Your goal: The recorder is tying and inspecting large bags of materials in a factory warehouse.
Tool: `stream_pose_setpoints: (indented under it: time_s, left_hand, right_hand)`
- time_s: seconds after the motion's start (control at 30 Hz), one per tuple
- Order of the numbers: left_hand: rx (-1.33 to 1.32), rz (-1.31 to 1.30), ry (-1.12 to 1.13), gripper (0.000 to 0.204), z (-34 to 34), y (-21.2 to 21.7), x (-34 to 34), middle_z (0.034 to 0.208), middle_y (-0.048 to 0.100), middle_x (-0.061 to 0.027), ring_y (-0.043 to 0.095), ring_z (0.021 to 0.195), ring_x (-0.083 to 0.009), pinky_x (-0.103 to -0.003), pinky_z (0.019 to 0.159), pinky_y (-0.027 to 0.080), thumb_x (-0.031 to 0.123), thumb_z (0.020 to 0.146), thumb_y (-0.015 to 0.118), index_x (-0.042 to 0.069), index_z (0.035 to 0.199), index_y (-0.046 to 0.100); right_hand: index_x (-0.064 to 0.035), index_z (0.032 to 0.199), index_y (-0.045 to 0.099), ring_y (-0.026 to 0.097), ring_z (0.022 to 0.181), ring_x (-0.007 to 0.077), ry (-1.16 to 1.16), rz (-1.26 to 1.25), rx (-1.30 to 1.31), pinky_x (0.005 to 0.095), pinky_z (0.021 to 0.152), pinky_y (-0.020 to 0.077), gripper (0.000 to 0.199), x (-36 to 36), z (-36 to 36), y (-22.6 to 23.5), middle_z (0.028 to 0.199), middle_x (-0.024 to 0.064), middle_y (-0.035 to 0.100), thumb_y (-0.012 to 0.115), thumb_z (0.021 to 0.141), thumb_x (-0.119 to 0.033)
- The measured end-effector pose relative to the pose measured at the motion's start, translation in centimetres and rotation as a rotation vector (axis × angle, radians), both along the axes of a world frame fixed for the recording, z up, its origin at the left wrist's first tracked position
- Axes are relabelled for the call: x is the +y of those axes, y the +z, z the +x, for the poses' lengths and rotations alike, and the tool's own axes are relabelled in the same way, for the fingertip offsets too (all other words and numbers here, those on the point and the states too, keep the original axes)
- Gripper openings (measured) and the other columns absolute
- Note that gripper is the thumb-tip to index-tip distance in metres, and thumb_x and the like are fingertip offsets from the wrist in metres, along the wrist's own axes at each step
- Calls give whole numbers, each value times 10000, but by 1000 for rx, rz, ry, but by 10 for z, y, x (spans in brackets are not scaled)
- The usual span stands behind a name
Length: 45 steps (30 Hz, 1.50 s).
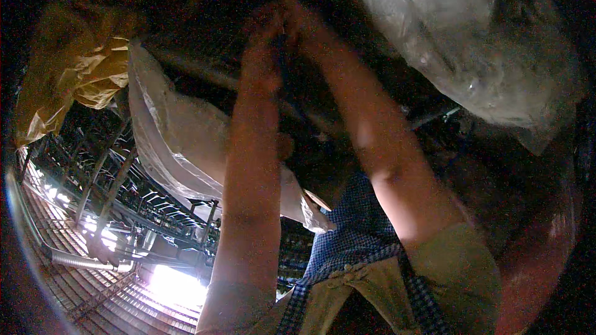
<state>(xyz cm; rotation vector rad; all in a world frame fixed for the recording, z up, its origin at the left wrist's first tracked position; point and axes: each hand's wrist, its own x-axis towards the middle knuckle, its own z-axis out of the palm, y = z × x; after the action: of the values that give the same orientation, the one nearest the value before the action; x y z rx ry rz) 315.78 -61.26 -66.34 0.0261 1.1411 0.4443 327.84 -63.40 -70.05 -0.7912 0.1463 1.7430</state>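
Head view: both forearms rise from the lower edge and meet high in a very dark part of the frame. The left hand (264, 34) and the right hand (298, 15) sit pressed close together, fingers bunched around something thin and dark between them; it is too dim to tell what it is, or whether either hand has truly closed on it.

Just right of the hands hangs a clear plastic bag (472, 43), crinkled and bulging. To the left, below, a long white plastic-wrapped bundle (180, 142) slants across, with yellow plastic sheeting (87, 68) further left. A blue checked cloth (360, 236) hangs at the person's chest.

The likely risks are 2. In such poor light the fingers could slip or catch the wrong thing. A right elbow swung outward could also snag the clear bag and tear it or pull it loose.
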Motion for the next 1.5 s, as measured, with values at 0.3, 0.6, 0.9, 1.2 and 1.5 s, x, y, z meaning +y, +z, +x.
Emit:
stream_pose_setpoints:
  time_s: [0.3, 0.6, 0.9, 1.2, 1.5]
  left_hand:
    - [339, 291, -58, 369, 26, 19, -6, 1177, 633, -43, 591, 1075, -220, -354, 956, 448, 261, 930, 628, 76, 1248, 597]
    - [1076, 984, -946, 273, 21, 40, 11, 1049, 660, -173, 640, 926, -343, -420, 823, 502, 225, 885, 672, 3, 1042, 660]
    - [1294, 1338, -908, 292, 31, 53, 12, 980, 650, -139, 631, 894, -340, -432, 805, 500, 225, 792, 773, 33, 959, 630]
    - [1242, 1415, -931, 262, 25, 62, 12, 937, 676, -125, 643, 904, -319, -414, 813, 511, 264, 772, 793, 62, 906, 694]
    - [1050, 1499, -905, 194, 16, 63, 16, 860, 717, -107, 698, 747, -271, -348, 691, 553, 220, 785, 780, 59, 879, 730]
  right_hand:
    - [-50, 1336, 564, 526, 1239, 222, 35, 115, 109, 357, 1102, 351, 421, -20, -1, -21, 1312, 69, 604, 551, 989, -290]
    - [-49, 1247, 629, 549, 1185, 188, -36, 0, -422, 338, 1079, 362, 368, -32, -4, 57, 1241, 63, 642, 591, 965, -283]
    - [-42, 1159, 651, 596, 1056, 197, -140, -207, -413, 338, 974, 445, 353, -25, -13, 38, 1157, 68, 660, 650, 925, -306]
    - [-77, 1204, 651, 601, 1097, 190, 108, -69, -433, 348, 919, 505, 391, -36, 20, 34, 1220, 70, 645, 612, 949, -372]
    - [-67, 1189, 671, 634, 1042, 190, 127, -101, -650, 328, 940, 492, 369, -45, 26, 30, 1109, 51, 700, 676, 915, -314]
